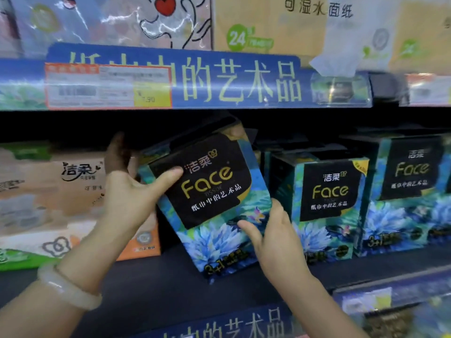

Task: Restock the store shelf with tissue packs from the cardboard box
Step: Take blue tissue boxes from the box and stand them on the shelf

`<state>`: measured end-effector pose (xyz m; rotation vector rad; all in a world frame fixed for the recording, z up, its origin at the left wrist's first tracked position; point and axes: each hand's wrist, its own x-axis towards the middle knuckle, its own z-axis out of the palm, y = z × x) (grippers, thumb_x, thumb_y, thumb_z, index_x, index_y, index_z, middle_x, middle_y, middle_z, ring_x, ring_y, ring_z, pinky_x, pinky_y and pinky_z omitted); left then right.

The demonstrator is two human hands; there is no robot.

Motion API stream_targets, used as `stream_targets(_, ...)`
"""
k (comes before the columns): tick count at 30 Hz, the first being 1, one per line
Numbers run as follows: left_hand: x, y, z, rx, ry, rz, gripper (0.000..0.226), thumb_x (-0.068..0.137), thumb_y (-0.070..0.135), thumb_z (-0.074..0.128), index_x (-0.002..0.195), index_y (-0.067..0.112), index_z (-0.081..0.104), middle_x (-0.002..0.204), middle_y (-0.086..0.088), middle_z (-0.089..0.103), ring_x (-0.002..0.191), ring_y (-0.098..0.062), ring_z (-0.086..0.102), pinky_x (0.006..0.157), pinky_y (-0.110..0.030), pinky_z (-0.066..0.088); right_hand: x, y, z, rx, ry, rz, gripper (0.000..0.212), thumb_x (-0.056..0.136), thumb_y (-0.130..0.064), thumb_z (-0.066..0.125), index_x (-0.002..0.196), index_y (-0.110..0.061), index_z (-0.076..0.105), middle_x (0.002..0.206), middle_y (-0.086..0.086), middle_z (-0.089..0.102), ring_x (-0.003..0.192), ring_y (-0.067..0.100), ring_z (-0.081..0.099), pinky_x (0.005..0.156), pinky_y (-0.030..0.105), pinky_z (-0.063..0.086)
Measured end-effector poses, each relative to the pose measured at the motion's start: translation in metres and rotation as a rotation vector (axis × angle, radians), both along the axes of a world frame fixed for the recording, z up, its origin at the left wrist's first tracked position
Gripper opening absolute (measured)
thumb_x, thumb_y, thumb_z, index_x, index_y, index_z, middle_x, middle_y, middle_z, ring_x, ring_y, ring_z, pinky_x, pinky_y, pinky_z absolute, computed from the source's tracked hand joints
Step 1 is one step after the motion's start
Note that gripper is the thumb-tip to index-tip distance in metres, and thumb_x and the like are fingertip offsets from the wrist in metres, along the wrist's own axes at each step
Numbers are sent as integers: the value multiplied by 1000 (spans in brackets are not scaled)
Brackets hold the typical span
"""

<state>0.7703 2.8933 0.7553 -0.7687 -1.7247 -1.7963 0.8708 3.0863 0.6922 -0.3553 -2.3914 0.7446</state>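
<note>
Two hands hold one tilted tissue pack (210, 198) in the gap on the shelf (170, 284), between the orange packs (61, 203) at the left and a row of matching blue packs (324, 203) at the right. The pack is leaned to the left, its lower corner near the shelf board, and it is not yet seated. The left hand (131, 196) is wrapped round the pack's upper left edge, thumb laid across the black label. The right hand (275, 237) is pressed against the lower right side, thumb on the front; its other fingers are hidden behind the pack.

Several slips are judged possible. The glossy wrap could slide under the grip if the pack is let go while tilted, and it would tip forward off the shelf's near edge. If it is pushed in crooked, the neighbouring blue pack could be knocked askew.

Above, a blue banner strip (219, 79) with a price tag (107, 86) fronts the upper shelf, where larger packs (268, 25) are stacked. No cardboard box is in view.
</note>
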Motion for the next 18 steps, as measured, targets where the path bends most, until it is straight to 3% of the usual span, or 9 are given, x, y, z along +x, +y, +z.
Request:
stream_targets(2,3,11,-27,-100,-171,-150,86,47,44,91,119,13,57,118,-8,68,102,-15,67,91,-39,55,5,0,-5,36,-31,-33,88,85,-58,44,149,-13,5,150,7,26,138,21,30,103,30,39)
stream_targets(3,4,16,-39,-150,-210,-157,89,45,47,89,120,14,54,115,-4,69,100,-12,68,90,-38,55,7,-2,-7,117,-9,-70,92,85,-54,50,150,-9,3,153,9,21,141,23,26,106,30,37)
stream_targets(6,3,32,-58,-166,-239,-129,103,37,49,82,128,17,44,113,3,67,102,-12,66,88,-32,52,10,-6,-15,394,172,-207,108,64,-52,77,145,-4,24,146,20,36,134,32,33,96,43,47)
stream_targets(11,4,46,-62,-160,-281,-260,93,41,47,81,124,29,43,113,9,67,102,-3,66,81,-21,53,3,-8,-27,441,145,-238,117,44,-57,85,138,-3,40,138,24,47,125,37,47,85,45,52)
stream_targets(13,7,55,-56,-214,-303,-279,77,44,49,83,111,38,46,115,6,65,104,-7,65,84,-24,53,4,-6,-33,430,127,-274,115,46,-58,84,135,1,41,141,25,39,130,37,37,91,49,47)
stream_targets(15,7,65,-54,-202,-330,-326,69,51,40,89,104,38,46,116,0,65,102,-12,67,84,-31,55,5,2,-39,425,142,-296,114,53,-64,75,138,1,34,149,23,23,140,36,18,101,55,32)
stream_targets(18,5,74,-58,-124,-335,-370,76,47,32,89,111,26,49,114,-7,67,100,-19,69,85,-40,56,1,13,-40,303,148,-247,117,62,-79,38,149,-16,-9,156,10,-23,143,26,-24,109,58,12)
